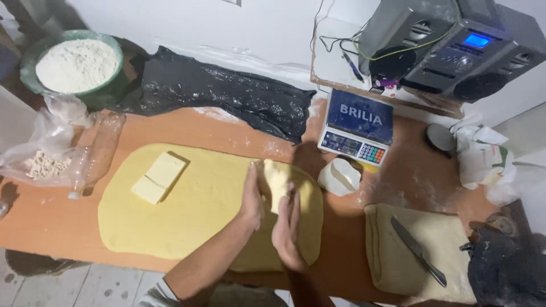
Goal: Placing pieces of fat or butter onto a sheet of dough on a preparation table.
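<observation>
A wide sheet of yellow dough [187, 216] lies rolled out on the orange table [51, 222]. Two pale butter slabs [159, 177] rest on its left part. My left hand [252, 196] and my right hand [287, 227] are over the sheet's right part, pressing a pale yellow lump of butter [277, 181] upright between their palms. Both forearms come in from the bottom edge.
A second folded dough slab [392, 250] with a knife [418, 250] on it lies at the right. A digital scale [357, 128], a radio [455, 48], a black plastic sheet [227, 94], a flour bowl [77, 63], a clear bottle [94, 156] and bags ring the table.
</observation>
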